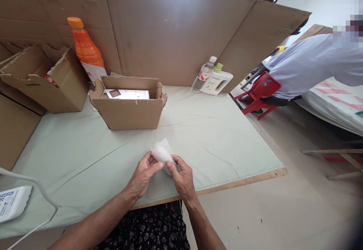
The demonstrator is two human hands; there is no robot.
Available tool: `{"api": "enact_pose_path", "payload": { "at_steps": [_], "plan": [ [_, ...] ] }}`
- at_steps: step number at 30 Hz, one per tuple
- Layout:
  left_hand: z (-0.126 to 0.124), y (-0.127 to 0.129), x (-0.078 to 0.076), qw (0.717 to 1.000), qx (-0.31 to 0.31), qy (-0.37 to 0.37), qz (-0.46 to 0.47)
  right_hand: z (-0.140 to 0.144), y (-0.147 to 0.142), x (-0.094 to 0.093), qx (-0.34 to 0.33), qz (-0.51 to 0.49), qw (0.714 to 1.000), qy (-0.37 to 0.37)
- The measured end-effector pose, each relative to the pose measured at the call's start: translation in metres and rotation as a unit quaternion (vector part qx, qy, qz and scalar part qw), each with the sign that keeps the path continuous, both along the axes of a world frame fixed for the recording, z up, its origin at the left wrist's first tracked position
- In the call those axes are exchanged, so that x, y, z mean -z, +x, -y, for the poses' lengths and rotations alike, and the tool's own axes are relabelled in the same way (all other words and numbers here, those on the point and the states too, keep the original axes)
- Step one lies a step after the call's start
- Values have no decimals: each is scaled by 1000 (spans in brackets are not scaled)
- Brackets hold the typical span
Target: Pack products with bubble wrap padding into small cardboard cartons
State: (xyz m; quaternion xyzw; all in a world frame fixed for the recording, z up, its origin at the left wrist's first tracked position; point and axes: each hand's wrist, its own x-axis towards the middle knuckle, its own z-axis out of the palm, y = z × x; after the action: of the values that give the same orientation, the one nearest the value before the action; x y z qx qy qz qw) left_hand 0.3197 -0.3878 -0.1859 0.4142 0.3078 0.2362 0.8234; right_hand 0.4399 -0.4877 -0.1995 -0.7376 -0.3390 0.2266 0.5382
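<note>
While the bubble-wrap bundle (162,154) is pinched by both the left hand (144,174) and right hand (183,178), just in front of the open box (129,108), it could honestly be fumbled off the table's near edge if gripped loosely.

Small bubble-wrap bundle (162,154), white, crumpled, upright above table's near edge.
</note>
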Motion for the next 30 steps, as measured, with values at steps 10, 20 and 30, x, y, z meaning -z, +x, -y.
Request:
{"api": "enact_pose_path", "payload": {
  "at_steps": [10, 20, 30],
  "plan": [
    [-8, -3, -5, 994, -4, -88, 72, 2, -13, -12, -99, -44, 994, 24],
    [-15, -6, -12, 996, -45, -24, 75, -12, -3, -7, -160, -79, 981, 73],
    [-39, -15, -8, 998, -25, 38, 51, -29, -3, -23, -196, -159, 967, 30]
  ]
}}
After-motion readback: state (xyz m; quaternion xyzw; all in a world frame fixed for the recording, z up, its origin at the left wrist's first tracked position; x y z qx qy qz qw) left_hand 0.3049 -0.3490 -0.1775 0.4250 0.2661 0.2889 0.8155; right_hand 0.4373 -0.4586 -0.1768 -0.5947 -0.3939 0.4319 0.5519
